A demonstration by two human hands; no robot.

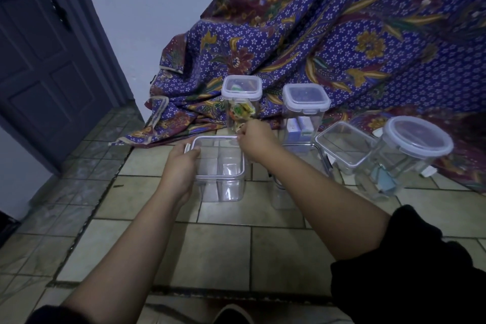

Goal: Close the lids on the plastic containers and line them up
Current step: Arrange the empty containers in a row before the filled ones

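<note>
A clear square plastic container (223, 181) stands on the tiled floor in front of me, with its clear lid (215, 144) lying on top. My left hand (181, 163) grips the lid's left edge. My right hand (253, 139) pinches the lid's far right corner. Behind it stand two tall lidded containers, one with colourful packets (240, 97) and one with white boxes (305, 108). To the right are a square lidded container (344, 147) and a round lidded container (415, 144).
A purple floral cloth (342, 42) drapes over something behind the containers and spreads onto the floor. A dark door (44, 66) is at the left. Another clear container (281, 192) is partly hidden behind my right forearm. Tiled floor lies toward me.
</note>
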